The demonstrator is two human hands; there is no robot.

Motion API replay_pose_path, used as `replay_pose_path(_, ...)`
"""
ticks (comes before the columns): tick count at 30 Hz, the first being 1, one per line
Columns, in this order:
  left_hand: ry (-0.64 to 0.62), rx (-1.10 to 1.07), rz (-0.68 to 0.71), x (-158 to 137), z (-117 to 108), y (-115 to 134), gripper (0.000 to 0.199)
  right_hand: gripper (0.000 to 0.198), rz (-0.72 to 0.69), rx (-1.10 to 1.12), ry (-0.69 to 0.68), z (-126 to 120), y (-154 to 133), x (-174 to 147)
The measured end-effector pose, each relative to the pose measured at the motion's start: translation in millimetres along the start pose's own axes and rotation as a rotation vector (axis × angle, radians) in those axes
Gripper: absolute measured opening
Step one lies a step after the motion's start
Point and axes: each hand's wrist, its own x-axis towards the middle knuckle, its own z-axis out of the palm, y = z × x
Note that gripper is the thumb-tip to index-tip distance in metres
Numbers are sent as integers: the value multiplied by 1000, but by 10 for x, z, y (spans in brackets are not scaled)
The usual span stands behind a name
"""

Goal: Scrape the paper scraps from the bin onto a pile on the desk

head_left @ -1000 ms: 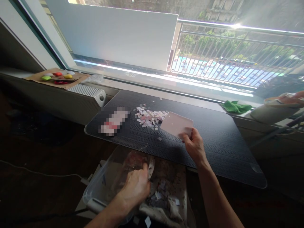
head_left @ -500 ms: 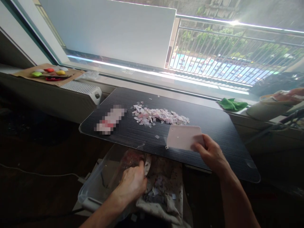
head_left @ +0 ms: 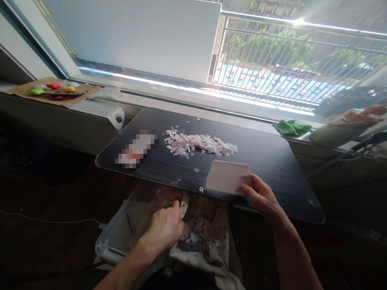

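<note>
Right hand: my right hand pinches the near right corner of the pale scraper card, thumb on top and fingers curled beneath.
Scraper card: it lies flat and low on the dark ribbed surface, close to the near edge, apart from the pile of paper scraps beyond it.
Left hand: my left hand is closed around the rim of the cloth-lined bag, thumb up along the edge, holding it just below the near edge of the surface.
Bag: bits of paper lie inside it; it sits in a clear plastic tub on the floor.
Loose scraps: two small pieces lie on the surface between the pile and the card's left side.
Blurred item: a pink and white oblong lies left of the pile.
Further out: a green cloth sits on the sill at the far right; a cardboard tray with coloured pieces rests at far left beside a white heater.
Other person: a hand shows at the right edge over a pale bowl.
</note>
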Motion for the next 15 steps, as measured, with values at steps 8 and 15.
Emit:
replay_pose_path(8, -7, 1, -5, 13, 18, -4, 29, 23, -30, -23, -78, 99, -48, -10)
replay_pose_path(15, -21, -9, 3, 22, 24, -1, 33, 23, -59, -60, -1, 85, -67, -18)
